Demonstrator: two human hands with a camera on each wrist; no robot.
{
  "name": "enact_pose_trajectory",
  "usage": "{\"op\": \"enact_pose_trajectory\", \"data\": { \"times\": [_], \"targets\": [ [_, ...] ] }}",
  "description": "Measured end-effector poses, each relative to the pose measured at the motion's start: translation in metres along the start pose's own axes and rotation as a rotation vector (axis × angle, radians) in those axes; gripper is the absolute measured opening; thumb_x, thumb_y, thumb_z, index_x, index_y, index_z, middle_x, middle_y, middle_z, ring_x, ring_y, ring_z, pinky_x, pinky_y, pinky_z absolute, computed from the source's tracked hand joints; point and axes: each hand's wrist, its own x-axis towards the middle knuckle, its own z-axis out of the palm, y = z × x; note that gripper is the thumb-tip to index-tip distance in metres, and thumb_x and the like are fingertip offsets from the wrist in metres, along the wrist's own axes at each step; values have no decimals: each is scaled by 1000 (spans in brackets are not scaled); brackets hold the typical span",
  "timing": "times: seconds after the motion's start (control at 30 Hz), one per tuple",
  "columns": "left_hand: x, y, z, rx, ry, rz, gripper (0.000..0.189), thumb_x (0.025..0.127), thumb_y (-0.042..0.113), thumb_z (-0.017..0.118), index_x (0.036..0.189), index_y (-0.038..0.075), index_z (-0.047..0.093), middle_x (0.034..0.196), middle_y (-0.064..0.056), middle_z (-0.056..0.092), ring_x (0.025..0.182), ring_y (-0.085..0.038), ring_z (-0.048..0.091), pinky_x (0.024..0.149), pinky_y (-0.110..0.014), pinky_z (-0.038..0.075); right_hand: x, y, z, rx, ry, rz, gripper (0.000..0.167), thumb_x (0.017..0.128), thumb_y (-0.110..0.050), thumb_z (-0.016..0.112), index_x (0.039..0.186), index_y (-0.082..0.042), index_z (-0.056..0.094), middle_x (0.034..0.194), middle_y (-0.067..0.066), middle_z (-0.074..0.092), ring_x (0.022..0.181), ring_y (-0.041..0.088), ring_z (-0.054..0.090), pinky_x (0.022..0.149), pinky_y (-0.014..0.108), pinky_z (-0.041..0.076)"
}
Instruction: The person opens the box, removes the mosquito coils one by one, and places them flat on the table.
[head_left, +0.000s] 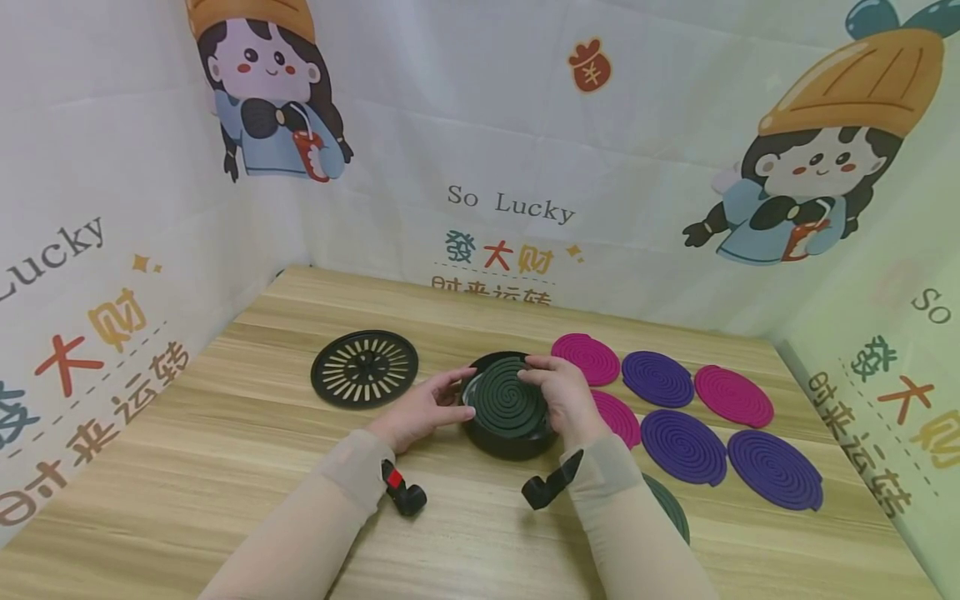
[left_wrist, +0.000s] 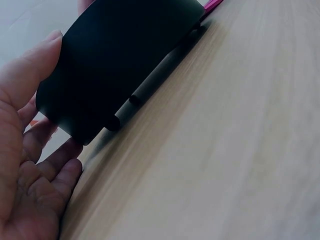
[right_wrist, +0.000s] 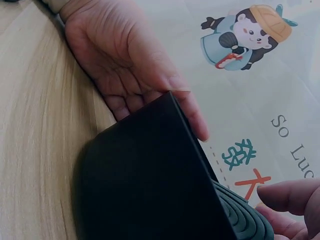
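Note:
A dark green mosquito coil (head_left: 510,400) lies over the mouth of a round black mosquito coil holder (head_left: 510,450) in the head view. In the right wrist view, part of the coil (right_wrist: 235,212) rises tilted above the holder's rim. My right hand (head_left: 566,396) pinches the coil at its right edge, fingertips over its top. From the left, my left hand (head_left: 427,408) grips the holder, its thumb on the near side by the rim. The left wrist view shows the thumb against the holder's dark wall (left_wrist: 115,60) and the other fingers low on its side.
A black slotted lid (head_left: 365,369) lies flat to the left. Pink coils (head_left: 735,396) and purple coils (head_left: 684,446) are spread at the right. Another green coil (head_left: 667,507) is partly hidden by the right sleeve. A printed cloth (head_left: 405,125) walls the wooden table (head_left: 225,467).

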Motion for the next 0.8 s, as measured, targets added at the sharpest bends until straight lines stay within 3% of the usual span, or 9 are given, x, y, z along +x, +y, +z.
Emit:
{"op": "enact_pose_trajectory", "data": {
  "times": [0.3, 0.67, 0.8],
  "targets": [
    [2, -3, -1, 11, 0, -3, 71, 87, 14, 72, 148, 13, 37, 148, -14, 41, 135, -30, 38, 105, -41, 39, 2, 4, 2, -25, -9, -28, 45, 85, 8, 61, 129, 5, 56, 122, 24, 57, 83, 15, 59, 65, 21, 54],
    [2, -4, 0, 17, 16, -11, 71, 85, 17, 74, 147, 18, 40, 147, -11, 42, 135, -28, 39, 104, -40, 40, 2, 5, 2, -70, -20, -29, 46, 86, 8, 60, 131, 3, 55, 128, 23, 53, 99, 23, 56, 75, 27, 56],
    [0, -4, 0, 17, 24, -25, 71, 84, 19, 75, 146, 21, 41, 147, -9, 42, 135, -26, 39, 105, -42, 39, 2, 5, 2, -67, -22, -38, 47, 85, 10, 59, 131, 4, 55, 127, 24, 53, 97, 23, 57, 73, 27, 56]
  ]
}}
